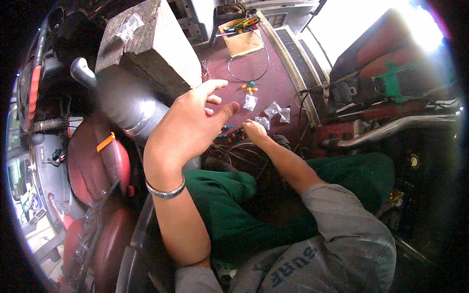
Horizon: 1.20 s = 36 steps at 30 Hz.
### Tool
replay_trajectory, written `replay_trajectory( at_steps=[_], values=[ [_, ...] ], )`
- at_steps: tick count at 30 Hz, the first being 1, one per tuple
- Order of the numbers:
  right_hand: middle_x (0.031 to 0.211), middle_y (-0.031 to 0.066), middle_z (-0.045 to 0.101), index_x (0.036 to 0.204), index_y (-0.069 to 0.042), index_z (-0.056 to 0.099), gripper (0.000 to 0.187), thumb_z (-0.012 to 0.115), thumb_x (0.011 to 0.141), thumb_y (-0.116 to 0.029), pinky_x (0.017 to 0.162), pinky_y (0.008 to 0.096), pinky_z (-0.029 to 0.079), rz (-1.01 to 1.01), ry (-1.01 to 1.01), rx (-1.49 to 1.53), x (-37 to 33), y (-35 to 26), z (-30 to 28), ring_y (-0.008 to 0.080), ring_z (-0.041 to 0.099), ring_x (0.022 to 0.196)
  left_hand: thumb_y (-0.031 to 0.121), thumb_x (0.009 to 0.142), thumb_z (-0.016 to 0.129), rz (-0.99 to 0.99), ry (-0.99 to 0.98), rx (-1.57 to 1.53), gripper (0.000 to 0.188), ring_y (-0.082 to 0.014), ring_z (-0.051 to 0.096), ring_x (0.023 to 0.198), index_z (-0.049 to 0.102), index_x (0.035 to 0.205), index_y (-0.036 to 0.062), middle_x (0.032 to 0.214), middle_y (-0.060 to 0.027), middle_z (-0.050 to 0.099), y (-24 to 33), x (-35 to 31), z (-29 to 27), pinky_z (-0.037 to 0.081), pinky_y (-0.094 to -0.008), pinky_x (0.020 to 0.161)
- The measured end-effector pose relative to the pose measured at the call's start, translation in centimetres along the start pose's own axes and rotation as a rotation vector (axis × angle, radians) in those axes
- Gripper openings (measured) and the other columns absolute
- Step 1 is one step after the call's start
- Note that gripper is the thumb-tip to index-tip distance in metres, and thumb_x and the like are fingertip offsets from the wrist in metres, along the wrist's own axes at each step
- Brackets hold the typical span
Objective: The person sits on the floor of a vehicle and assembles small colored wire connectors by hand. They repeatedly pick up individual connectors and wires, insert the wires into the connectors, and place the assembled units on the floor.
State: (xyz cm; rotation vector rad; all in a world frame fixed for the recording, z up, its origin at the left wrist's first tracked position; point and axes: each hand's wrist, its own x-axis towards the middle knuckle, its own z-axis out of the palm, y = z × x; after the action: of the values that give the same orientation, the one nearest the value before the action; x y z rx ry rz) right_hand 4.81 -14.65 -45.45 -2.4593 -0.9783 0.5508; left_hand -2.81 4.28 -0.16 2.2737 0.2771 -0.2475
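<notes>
My left hand (183, 124) is raised over the dark red floor (283, 90), thumb and index finger stretched apart with nothing visible between them. A metal bracelet circles that wrist. Lower and to the right, my right hand (255, 132) has its fingers drawn together beside a small pile of dark, blue and orange pieces (238, 135). Whatever it pinches is too small to make out. Just beyond lie a clear plastic bag (250, 102) and several tiny yellow pieces (250, 90). More clear bags (273, 110) rest right of my right hand. Loose wires (237, 155) run below the pile.
A big wooden block (178, 58) stands at the left, a plastic bag (130, 28) on top. Beside it are a lever knob (83, 71) and a grey cylinder (141, 115). An open cardboard box (244, 45) holds tools. A metal rail (386, 129) curves at the right.
</notes>
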Motion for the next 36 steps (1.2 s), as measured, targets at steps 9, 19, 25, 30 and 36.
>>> replay_trajectory(
  at_steps=[9,19,25,30,36],
  values=[
    [0.113,0.0180,0.070,0.108,-0.008,0.073,0.027,0.069,0.082,-0.006,0.092,0.0462,0.056,0.001,0.026,0.023,0.1,0.6,0.1,0.0400,0.067,0.110,0.031,0.096,0.074,0.047,0.029,-0.033,0.053,-0.0306,0.074,0.097,0.060,0.138,0.0015,0.113,-0.0246,0.073,-1.0,-0.1,0.3,0.058,-0.0400,0.085],
    [0.090,0.0107,0.077,0.102,0.000,0.070,0.023,0.079,0.089,-0.017,0.078,0.0343,0.059,-0.307,0.264,0.433,7.2,-15.8,-21.3,0.0159,0.073,0.085,0.019,0.099,0.071,0.112,0.385,0.127,0.046,-0.0251,0.073,0.083,0.059,0.140,0.0012,0.112,-0.0202,0.072,-2.4,0.1,-1.6,0.059,-0.0345,0.077],
    [0.101,0.0128,0.079,0.111,-0.001,0.076,0.025,0.080,0.090,-0.014,0.086,0.0314,0.061,-0.634,0.260,0.296,3.4,-28.1,-44.1,0.0170,0.077,0.093,0.025,0.108,0.060,0.280,0.841,-0.503,0.037,-0.0138,0.068,0.085,0.060,0.137,0.0011,0.110,-0.0104,0.070,1.3,0.2,-3.2,0.057,-0.0277,0.072],
    [0.089,0.0139,0.078,0.108,-0.006,0.078,0.023,0.079,0.091,-0.022,0.073,0.0349,0.061,-0.777,0.489,0.274,-4.1,-28.0,-48.3,0.0236,0.078,0.081,0.018,0.107,0.062,0.539,0.675,-0.882,0.029,-0.0108,0.068,0.087,0.067,0.127,-0.0025,0.115,-0.0085,0.072,5.3,-1.0,-2.5,0.058,-0.0236,0.071],
    [0.103,0.0106,0.077,0.121,0.001,0.071,0.030,0.078,0.092,-0.004,0.089,0.0286,0.060,-0.568,0.380,0.556,-11.4,-26.5,-46.9,0.0146,0.074,0.097,0.013,0.104,0.067,0.556,0.599,-0.972,0.021,-0.0095,0.066,0.074,0.070,0.117,-0.0044,0.086,-0.0052,0.072,6.8,-2.1,0.1,0.052,-0.0218,0.068]
  ],
)
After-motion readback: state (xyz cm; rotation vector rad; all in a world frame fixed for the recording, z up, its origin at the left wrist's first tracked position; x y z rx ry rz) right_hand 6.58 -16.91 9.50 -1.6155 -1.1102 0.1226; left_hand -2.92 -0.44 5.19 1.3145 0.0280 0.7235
